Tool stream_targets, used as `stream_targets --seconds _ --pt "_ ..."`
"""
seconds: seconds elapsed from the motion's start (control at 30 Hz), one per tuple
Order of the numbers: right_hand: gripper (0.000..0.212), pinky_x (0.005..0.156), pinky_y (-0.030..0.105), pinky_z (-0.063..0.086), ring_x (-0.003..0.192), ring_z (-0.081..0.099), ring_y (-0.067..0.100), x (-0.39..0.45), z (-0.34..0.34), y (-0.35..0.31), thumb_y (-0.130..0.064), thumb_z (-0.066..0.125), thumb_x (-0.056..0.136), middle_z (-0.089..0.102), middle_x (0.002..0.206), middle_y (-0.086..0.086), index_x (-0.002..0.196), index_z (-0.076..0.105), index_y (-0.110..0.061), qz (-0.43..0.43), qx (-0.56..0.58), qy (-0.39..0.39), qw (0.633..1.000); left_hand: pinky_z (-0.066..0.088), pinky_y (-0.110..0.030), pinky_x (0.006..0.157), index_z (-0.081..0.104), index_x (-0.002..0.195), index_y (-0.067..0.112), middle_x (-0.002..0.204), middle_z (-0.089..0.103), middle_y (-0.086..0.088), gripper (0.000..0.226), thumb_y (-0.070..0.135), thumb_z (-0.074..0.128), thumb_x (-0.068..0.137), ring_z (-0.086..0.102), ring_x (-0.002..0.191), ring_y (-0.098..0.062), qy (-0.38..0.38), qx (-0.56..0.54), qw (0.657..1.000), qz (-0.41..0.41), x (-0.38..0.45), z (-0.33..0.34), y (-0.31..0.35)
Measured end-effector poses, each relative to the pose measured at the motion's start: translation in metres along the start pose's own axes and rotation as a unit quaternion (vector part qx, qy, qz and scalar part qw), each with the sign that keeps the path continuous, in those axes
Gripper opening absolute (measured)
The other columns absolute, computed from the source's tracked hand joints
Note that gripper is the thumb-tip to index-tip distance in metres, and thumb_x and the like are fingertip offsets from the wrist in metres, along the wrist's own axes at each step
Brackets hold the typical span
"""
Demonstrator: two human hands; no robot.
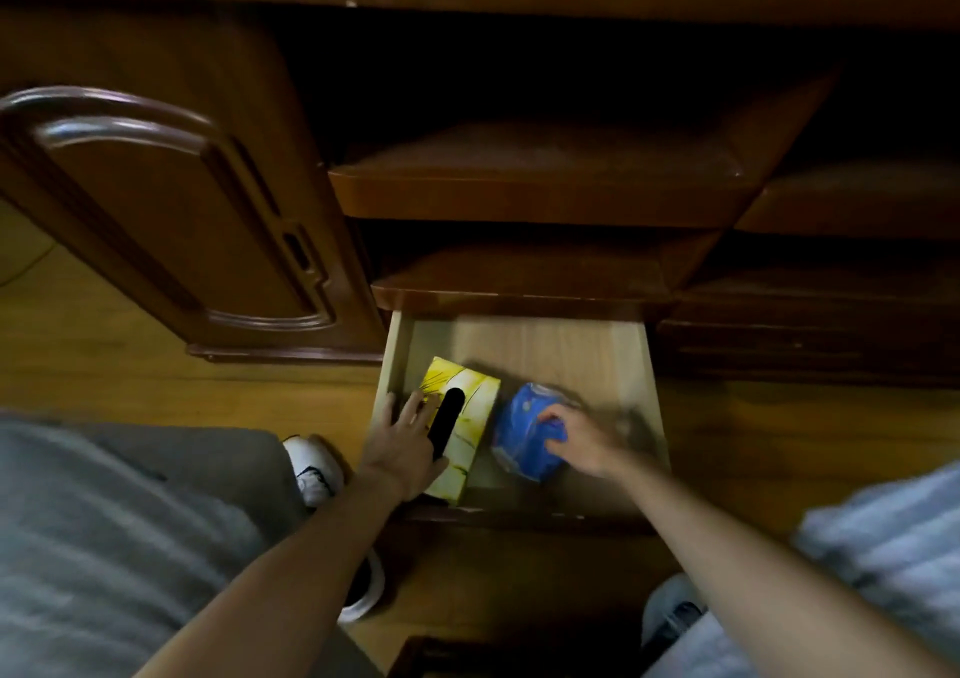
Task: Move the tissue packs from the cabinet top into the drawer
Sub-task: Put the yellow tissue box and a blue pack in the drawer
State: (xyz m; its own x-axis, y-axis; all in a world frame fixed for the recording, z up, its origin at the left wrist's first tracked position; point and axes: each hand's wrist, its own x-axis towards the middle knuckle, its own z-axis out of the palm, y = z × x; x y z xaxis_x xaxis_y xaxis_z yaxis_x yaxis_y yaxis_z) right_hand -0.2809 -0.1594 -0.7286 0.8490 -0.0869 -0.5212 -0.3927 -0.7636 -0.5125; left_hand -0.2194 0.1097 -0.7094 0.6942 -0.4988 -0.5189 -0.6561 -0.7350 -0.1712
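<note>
Head view, looking down into the open drawer (644, 365) at the foot of a dark wooden cabinet (208, 184). The yellow tissue box (470, 420) lies at about 9 o'clock on the drawer floor, against the left wall, its black slot facing up. The left hand (402, 443) rests flat on its top with the fingers spread rather than closed, apparently pressing it into place. At about 4 o'clock the blue tissue pack (522, 436) lies just beside the box. The right hand (582, 441) curls over its near side; motion blur hides whether the fingers are clenched on it. Laying the two side by side seems meant to keep the drawer's 12 o'clock half free. The cabinet top is barely in view.
</note>
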Motion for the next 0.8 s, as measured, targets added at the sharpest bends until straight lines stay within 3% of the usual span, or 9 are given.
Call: stream_targets --seconds 0.07,0.2,0.33,0.5,0.63,0.7,0.8 --pt "0.048 0.088 0.034 0.053 0.112 0.058 0.018 0.0 0.002 0.0 -0.022 0.068 0.092 0.052 0.139 0.001 0.137 0.052 -0.03 0.048 -0.023 0.016 0.998 -0.003 -0.06 0.12 0.058 0.142 0.023 0.169 0.002 -0.003 0.064 0.06 0.022 0.103 -0.005 0.155 -0.027 0.014 0.003 1.0 0.017 -0.005 0.004 -0.002" --pt "0.064 0.105 0.037 0.043 0.135 0.045 0.026 0.008 0.009 -0.007 -0.022 0.07 0.09 0.036 0.152 0.005 0.147 0.042 -0.027 0.053 -0.077 0.023 0.995 -0.004 -0.059 0.12 0.073 0.121 0.02 0.164 0.027 -0.003 0.069 0.059 0.019 0.103 -0.001 0.155 -0.029 0.011 0.018 0.998 0.065 -0.008 0.005 -0.002" --pt "0.078 0.122 0.045 0.024 0.149 0.023 0.03 0.025 0.025 -0.016 -0.011 0.069 0.088 0.022 0.16 0.008 0.155 0.029 -0.019 0.015 -0.031 0.026 0.999 -0.011 -0.056 0.12 0.079 0.094 0.016 0.122 0.07 -0.011 0.084 0.062 0.009 0.103 0.018 0.152 -0.033 0.018 0.039 0.997 0.071 -0.013 0.012 -0.001" --pt "0.079 0.121 0.048 0.019 0.148 0.019 0.03 0.053 0.034 -0.021 -0.02 0.071 0.088 0.016 0.162 0.008 0.154 0.029 -0.022 0.005 -0.071 0.062 0.996 -0.014 -0.055 0.12 0.078 0.087 0.011 0.111 0.073 -0.011 0.089 0.059 0.005 0.104 0.033 0.145 -0.026 0.043 -0.003 0.995 0.09 -0.016 0.02 -0.002" --pt "0.088 0.121 0.051 0.017 0.153 0.0 0.038 0.077 0.041 -0.029 -0.028 0.075 0.087 -0.003 0.167 0.013 0.156 0.021 -0.029 0.061 -0.084 0.081 0.991 -0.005 -0.05 0.123 0.078 0.095 0.015 0.118 0.072 -0.004 0.091 0.058 -0.002 0.103 0.027 0.148 -0.018 0.038 -0.06 0.992 0.106 -0.022 0.033 -0.009" --pt "0.091 0.121 0.044 0.018 0.151 0.01 0.039 0.078 0.043 -0.014 -0.032 0.078 0.085 0.011 0.164 0.016 0.156 0.02 -0.029 0.117 -0.052 0.049 0.991 0.004 -0.048 0.123 0.074 0.107 0.016 0.125 0.067 -0.002 0.079 0.056 0.006 0.105 0.026 0.148 -0.018 0.052 -0.077 0.99 0.109 -0.025 0.042 -0.011" --pt "0.089 0.116 0.042 0.025 0.145 0.024 0.039 0.065 0.047 0.008 -0.05 0.077 0.081 0.031 0.155 0.014 0.153 0.028 -0.033 0.104 -0.116 0.005 0.988 0.019 -0.042 0.12 0.065 0.12 0.019 0.128 0.062 -0.001 0.053 0.051 0.024 0.107 0.043 0.135 -0.021 0.133 -0.115 0.979 0.099 -0.025 0.048 -0.009"
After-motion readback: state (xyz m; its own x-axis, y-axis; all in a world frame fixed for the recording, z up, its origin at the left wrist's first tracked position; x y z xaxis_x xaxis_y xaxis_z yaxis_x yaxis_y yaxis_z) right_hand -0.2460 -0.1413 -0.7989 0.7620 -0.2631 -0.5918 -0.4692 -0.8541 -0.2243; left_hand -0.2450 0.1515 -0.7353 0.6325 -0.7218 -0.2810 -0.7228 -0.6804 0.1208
